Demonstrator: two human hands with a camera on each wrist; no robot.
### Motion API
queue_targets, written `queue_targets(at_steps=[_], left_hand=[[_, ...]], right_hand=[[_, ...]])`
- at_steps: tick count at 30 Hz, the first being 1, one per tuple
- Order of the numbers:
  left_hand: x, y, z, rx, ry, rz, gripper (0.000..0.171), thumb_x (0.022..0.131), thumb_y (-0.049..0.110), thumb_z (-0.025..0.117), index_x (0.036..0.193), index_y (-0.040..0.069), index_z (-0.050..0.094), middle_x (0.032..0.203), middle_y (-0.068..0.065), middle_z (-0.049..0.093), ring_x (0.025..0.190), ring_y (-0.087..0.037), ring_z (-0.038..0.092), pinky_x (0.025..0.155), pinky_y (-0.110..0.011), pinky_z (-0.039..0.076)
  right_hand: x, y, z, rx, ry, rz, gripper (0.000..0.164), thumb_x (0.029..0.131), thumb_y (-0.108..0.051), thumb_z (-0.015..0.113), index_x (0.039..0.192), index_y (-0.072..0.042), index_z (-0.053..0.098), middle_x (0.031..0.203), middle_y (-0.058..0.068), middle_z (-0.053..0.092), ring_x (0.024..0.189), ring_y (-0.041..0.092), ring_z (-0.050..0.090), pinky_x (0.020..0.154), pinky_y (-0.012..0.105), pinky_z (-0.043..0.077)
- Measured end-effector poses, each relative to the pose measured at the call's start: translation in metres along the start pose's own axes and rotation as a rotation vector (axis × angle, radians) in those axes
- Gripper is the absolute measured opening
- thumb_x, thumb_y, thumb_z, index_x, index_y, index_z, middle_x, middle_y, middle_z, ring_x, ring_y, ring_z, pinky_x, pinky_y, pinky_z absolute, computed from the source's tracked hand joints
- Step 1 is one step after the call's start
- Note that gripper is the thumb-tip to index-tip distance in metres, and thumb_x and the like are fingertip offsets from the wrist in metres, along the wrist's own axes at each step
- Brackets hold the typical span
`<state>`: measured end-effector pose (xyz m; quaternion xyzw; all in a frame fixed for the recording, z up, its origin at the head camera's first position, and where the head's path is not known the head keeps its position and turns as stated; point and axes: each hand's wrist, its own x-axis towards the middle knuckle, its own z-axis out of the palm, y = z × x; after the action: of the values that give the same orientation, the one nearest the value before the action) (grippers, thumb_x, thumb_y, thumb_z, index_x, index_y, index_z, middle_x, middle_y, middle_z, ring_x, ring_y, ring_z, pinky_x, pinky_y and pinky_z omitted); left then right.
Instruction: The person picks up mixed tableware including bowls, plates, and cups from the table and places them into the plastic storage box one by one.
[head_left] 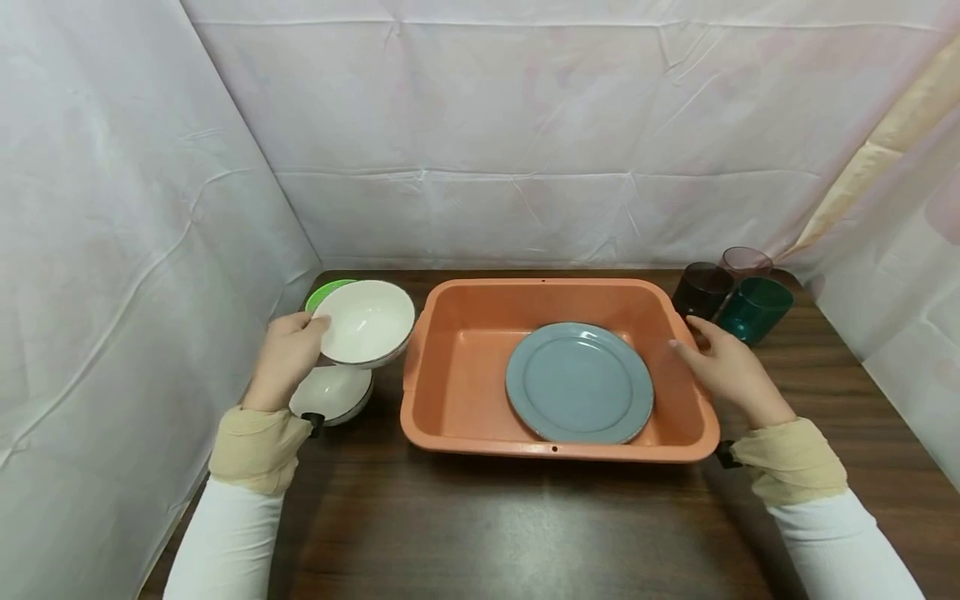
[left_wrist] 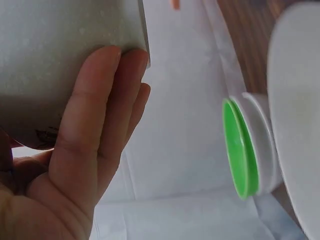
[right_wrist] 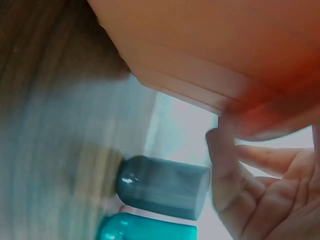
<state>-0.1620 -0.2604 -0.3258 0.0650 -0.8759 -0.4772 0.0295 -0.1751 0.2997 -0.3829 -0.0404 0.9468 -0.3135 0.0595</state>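
Observation:
My left hand (head_left: 287, 358) holds a white bowl (head_left: 365, 323) by its left side, raised above the table. In the left wrist view its fingers (left_wrist: 82, 120) lie along the bowl's pale outside. Below it, another white bowl (head_left: 333, 392) stands on the table, partly hidden by the hand and the held bowl. My right hand (head_left: 731, 371) grips the right rim of an orange basin (head_left: 480, 450), thumb on the inner side and fingers outside. A blue-grey plate (head_left: 580, 383) lies in the basin's right half.
A green-lined bowl (left_wrist: 240, 150), white outside, stands behind the held bowl. Near the back right corner are a dark cup (head_left: 702, 287), a teal cup (head_left: 756, 308) and a pinkish clear cup (head_left: 746, 260). White cloth (head_left: 525, 142) hangs around the wooden table (head_left: 525, 533).

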Motion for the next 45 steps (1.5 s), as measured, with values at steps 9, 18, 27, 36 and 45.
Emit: queue_targets(at_steps=[9, 18, 27, 36, 45], left_hand=[[0.001, 0.021, 0.018, -0.087, -0.129, 0.030, 0.052, 0.112, 0.024, 0.039, 0.138, -0.017, 0.057, 0.107, -0.017, 0.074, 0.082, 0.002, 0.068, 0.077, -0.017, 0.058], [0.004, 0.041, 0.042, -0.126, -0.243, 0.064, 0.048, 0.111, 0.017, 0.039, 0.141, -0.017, 0.054, 0.117, -0.026, 0.072, 0.090, 0.001, 0.066, 0.084, -0.017, 0.056], [0.006, 0.056, 0.065, -0.115, -0.348, 0.076, 0.045, 0.109, 0.016, 0.040, 0.141, -0.013, 0.053, 0.120, -0.027, 0.070, 0.095, -0.014, 0.071, 0.088, -0.035, 0.063], [0.004, 0.063, 0.084, -0.039, -0.445, 0.093, 0.051, 0.109, 0.020, 0.042, 0.152, -0.007, 0.047, 0.137, -0.025, 0.065, 0.128, -0.031, 0.061, 0.109, -0.046, 0.051], [0.001, 0.065, 0.100, 0.028, -0.459, 0.155, 0.039, 0.106, 0.016, 0.045, 0.133, -0.007, 0.061, 0.121, -0.020, 0.067, 0.108, -0.026, 0.063, 0.094, -0.036, 0.051]], right_hand=[[-0.009, -0.027, -0.031, 0.041, 0.141, -0.086, 0.072, 0.113, -0.038, 0.045, 0.165, 0.006, 0.021, 0.145, 0.042, 0.045, 0.121, 0.063, 0.055, 0.089, 0.071, 0.051], [-0.009, -0.085, -0.031, 0.119, 0.195, -0.206, 0.072, 0.111, -0.037, 0.052, 0.167, -0.002, 0.023, 0.154, 0.034, 0.040, 0.137, 0.055, 0.047, 0.102, 0.072, 0.045], [0.003, -0.137, -0.007, 0.080, 0.081, -0.302, 0.068, 0.111, -0.038, 0.055, 0.164, -0.003, 0.033, 0.152, 0.026, 0.050, 0.138, 0.045, 0.054, 0.111, 0.065, 0.046], [0.024, -0.169, 0.028, 0.106, -0.102, -0.388, 0.066, 0.109, -0.036, 0.059, 0.163, -0.003, 0.037, 0.143, 0.017, 0.064, 0.130, 0.035, 0.063, 0.108, 0.053, 0.052], [0.043, -0.182, 0.056, 0.103, -0.218, -0.389, 0.058, 0.105, -0.025, 0.063, 0.154, 0.002, 0.048, 0.136, 0.019, 0.068, 0.118, 0.030, 0.069, 0.091, 0.043, 0.061]])
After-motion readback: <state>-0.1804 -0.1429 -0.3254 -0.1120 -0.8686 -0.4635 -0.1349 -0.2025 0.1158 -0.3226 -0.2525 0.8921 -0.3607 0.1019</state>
